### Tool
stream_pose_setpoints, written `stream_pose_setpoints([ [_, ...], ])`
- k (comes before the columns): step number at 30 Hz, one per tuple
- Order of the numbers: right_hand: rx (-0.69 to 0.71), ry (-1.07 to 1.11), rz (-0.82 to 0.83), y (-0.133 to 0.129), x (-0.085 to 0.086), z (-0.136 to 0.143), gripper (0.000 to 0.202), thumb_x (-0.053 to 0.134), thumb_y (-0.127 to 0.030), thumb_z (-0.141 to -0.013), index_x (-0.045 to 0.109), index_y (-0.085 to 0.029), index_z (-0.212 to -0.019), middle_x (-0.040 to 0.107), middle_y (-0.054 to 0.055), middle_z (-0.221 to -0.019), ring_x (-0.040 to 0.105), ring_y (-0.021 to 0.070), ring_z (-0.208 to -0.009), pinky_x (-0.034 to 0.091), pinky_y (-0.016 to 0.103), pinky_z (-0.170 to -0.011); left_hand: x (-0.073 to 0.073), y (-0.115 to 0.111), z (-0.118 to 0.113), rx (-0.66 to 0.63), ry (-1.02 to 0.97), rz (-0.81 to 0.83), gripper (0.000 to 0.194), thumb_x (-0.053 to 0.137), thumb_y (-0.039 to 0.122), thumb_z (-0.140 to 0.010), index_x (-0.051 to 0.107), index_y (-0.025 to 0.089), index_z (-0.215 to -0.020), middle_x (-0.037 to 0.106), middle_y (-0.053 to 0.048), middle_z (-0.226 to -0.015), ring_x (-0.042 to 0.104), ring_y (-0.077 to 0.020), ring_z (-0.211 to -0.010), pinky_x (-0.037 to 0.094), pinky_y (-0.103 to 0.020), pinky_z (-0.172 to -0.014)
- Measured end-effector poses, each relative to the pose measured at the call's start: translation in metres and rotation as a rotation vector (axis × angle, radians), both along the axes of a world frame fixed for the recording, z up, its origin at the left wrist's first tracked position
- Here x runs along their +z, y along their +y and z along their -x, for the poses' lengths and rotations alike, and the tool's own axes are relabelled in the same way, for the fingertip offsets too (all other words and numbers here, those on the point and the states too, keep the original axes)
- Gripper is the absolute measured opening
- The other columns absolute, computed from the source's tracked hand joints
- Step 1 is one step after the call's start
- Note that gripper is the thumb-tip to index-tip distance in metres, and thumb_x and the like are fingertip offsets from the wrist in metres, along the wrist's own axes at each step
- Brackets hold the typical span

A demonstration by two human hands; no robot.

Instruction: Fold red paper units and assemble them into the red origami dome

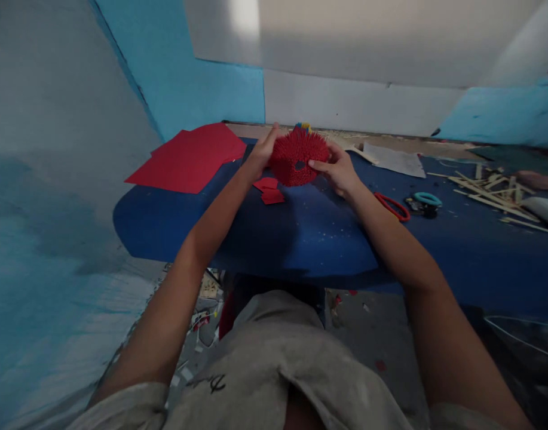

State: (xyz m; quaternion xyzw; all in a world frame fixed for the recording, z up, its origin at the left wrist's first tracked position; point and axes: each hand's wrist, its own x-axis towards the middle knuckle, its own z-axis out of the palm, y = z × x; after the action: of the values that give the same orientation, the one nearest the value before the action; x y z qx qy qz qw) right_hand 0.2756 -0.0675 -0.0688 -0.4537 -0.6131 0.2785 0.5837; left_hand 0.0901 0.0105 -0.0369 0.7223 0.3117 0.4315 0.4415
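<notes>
A red spiky ball-like object [288, 160] with a dark hole in its face is held up above the blue table. My left hand [263, 150] grips its left side, the fingers partly hidden behind it. My right hand [339, 170] holds its right side, with the thumb near the hole. Small blue and yellow pieces [304, 127] show just above the ball. Below it, on the table, lie small red paper pieces [272, 196].
Large red sheets [190, 158] lie at the left of the blue table [327, 251]. Red-handled scissors [392, 207], a light-blue ring-shaped item [427, 199], a white sheet [394, 160] and thin wooden sticks [498, 194] are on the right. A wall stands behind.
</notes>
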Motion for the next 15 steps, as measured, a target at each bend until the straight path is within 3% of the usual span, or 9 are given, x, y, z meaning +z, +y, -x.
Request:
stream_pose_setpoints([
  [3,0.009,-0.016,-0.012,0.002,-0.005,0.002,0.077,0.084,-0.058,-0.052,0.057,-0.023,-0.115,0.065,0.009,-0.121,0.061,0.0297,-0.115,0.046,0.052,-0.107,0.001,-0.011,-0.004,0.066,-0.114,0.016,0.041,0.036,0.045,-0.101,0.049,0.02,-0.071,0.057,0.001,-0.068,0.049,-0.0115,-0.069,0.042,-0.029,-0.071],
  [5,0.003,-0.033,-0.045,0.003,-0.006,0.004,0.076,0.084,-0.056,-0.053,0.057,-0.023,-0.115,0.065,0.009,-0.122,0.06,0.0297,-0.117,0.045,0.052,-0.109,0.001,-0.015,-0.007,0.115,-0.155,-0.019,0.038,0.046,0.036,-0.099,0.041,0.02,-0.065,0.047,0.003,-0.064,0.045,-0.0102,-0.065,0.04,-0.027,-0.07],
  [8,-0.019,-0.085,-0.086,0.003,-0.006,0.007,0.073,0.084,-0.057,-0.052,0.059,-0.024,-0.112,0.065,0.008,-0.12,0.059,0.0307,-0.118,0.044,0.053,-0.109,-0.003,-0.018,-0.01,0.199,-0.146,-0.098,0.041,0.056,0.037,-0.094,0.037,0.02,-0.062,0.038,0.003,-0.062,0.043,-0.0108,-0.063,0.037,-0.027,-0.069],
  [11,-0.052,-0.141,-0.098,0.003,-0.006,0.007,0.074,0.082,-0.061,-0.051,0.06,-0.024,-0.11,0.065,0.007,-0.119,0.06,0.031,-0.117,0.045,0.052,-0.108,-0.007,-0.018,-0.012,0.294,-0.091,-0.203,0.043,0.061,0.041,-0.09,0.037,0.019,-0.062,0.038,0.003,-0.061,0.046,-0.012,-0.064,0.037,-0.028,-0.07],
  [15,-0.055,-0.194,-0.109,0.003,-0.006,0.006,0.074,0.08,-0.063,-0.054,0.059,-0.024,-0.114,0.064,0.008,-0.12,0.059,0.0311,-0.117,0.045,0.052,-0.107,-0.011,-0.016,-0.012,0.315,-0.042,-0.244,0.043,0.058,0.044,-0.091,0.037,0.02,-0.062,0.039,0.002,-0.061,0.048,-0.0132,-0.067,0.04,-0.029,-0.072],
])
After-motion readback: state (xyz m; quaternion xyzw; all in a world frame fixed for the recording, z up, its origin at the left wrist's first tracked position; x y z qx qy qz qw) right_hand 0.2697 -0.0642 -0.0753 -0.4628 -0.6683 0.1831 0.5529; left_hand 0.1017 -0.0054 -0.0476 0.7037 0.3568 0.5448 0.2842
